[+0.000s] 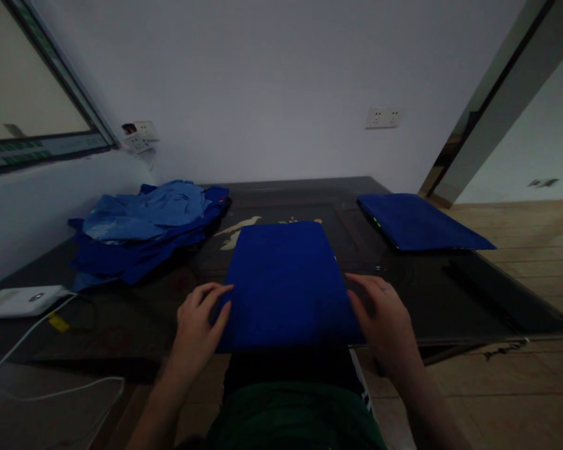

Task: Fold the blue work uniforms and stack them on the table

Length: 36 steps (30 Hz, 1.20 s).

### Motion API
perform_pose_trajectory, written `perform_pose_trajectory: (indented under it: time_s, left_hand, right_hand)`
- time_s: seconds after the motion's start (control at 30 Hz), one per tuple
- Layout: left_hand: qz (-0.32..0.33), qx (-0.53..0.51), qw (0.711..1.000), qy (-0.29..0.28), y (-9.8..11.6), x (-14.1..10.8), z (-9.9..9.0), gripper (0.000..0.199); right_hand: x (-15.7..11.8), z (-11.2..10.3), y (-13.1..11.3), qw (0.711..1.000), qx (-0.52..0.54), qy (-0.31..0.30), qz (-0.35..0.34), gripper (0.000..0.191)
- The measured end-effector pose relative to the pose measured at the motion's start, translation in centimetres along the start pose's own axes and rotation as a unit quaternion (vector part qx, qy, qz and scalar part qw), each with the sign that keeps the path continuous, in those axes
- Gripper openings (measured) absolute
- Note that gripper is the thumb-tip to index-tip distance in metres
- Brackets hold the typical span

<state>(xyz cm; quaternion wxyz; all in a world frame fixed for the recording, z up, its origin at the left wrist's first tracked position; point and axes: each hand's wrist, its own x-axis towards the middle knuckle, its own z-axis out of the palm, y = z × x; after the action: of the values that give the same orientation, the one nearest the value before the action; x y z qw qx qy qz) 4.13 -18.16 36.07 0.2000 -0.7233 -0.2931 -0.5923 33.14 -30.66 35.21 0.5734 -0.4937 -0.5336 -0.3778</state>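
Observation:
A flat blue folded cloth piece (288,284) lies at the near edge of the dark table, right before me. My left hand (201,319) is at its left edge, thumb and fingers apart, fingertips touching or just beside the edge. On the other side, my right hand (380,315) is at the right edge, with its thumb and fingers spread. Neither hand appears to hold anything. A second flat blue piece (417,222) lies at the table's right side. On the left is a loose heap of blue cloth (145,219), lighter blue on top.
The dark table (281,194) stands against a white wall. At its left lie a white device (23,301) with a white cable and a yellow tag (59,322). A dark flat object (502,294) lies at the right. Sockets (383,117) are on the wall.

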Motion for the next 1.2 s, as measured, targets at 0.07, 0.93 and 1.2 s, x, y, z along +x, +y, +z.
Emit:
perform_pose_trajectory:
  time_s: [0.07,0.93,1.2]
  left_hand:
    - [0.051,0.008,0.998,-0.041,2.4,2.8,1.1,0.034]
    - [0.022,0.170,0.966,-0.192,-2.2,2.4,5.6,0.052]
    - [0.045,0.180,0.979,-0.081,1.9,1.4,5.3,0.044]
  right_hand:
    - [1.6,1.9,-3.8,0.998,-0.017,-0.053,-0.043,0.041]
    - [-2.2,5.6,1.6,0.957,-0.184,-0.223,-0.012,0.066]
    - [-1.5,5.0,-0.8,0.971,-0.174,-0.162,-0.030,0.056]
